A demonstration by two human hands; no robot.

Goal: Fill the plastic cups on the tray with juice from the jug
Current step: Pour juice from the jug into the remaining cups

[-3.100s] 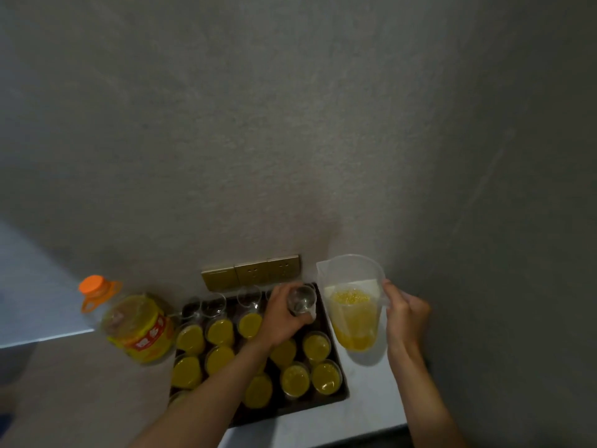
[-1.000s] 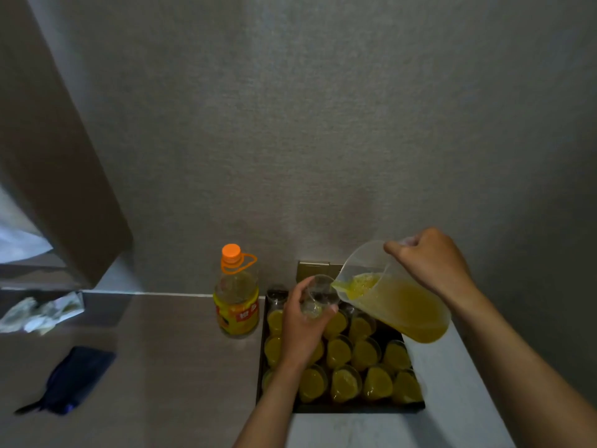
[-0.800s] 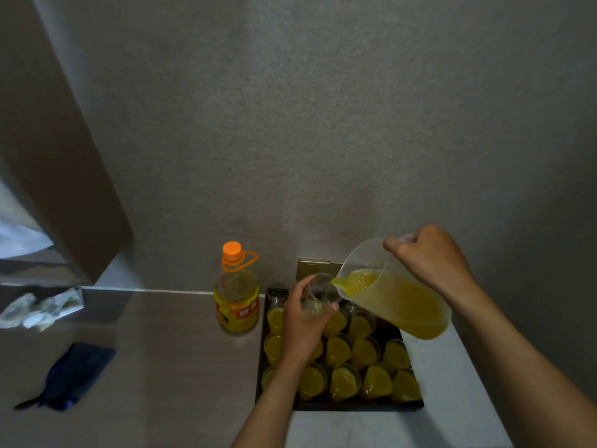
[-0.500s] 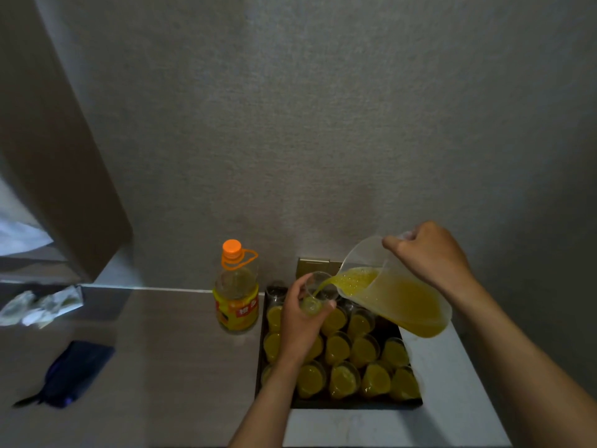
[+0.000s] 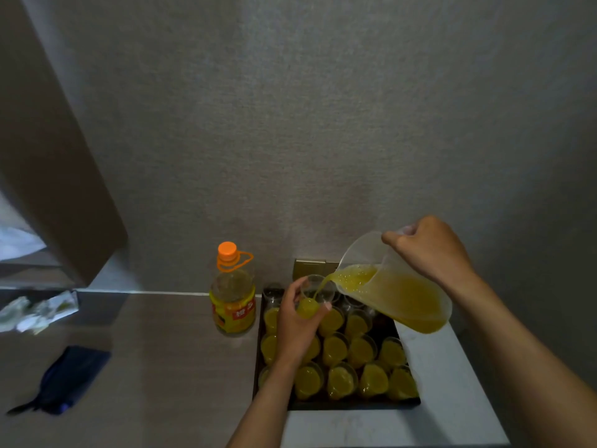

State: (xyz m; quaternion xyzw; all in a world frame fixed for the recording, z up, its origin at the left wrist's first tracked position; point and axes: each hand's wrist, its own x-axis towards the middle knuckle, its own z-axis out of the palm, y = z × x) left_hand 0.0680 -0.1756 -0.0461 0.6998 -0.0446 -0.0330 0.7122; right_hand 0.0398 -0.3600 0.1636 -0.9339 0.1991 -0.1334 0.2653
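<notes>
Above the tray [image 5: 355,406]: left hand [image 5: 298,321] grasps a cup [image 5: 315,297]; right hand [image 5: 429,250] grasps the tilted jug [image 5: 397,292], juice streaming into the cup.

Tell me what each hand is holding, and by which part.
Left hand grips a plastic cup round its side; right hand holds the tilted jug by its handle.

Dim, soft indoor light; edges bowed, left side perhaps slightly blurred.
</notes>
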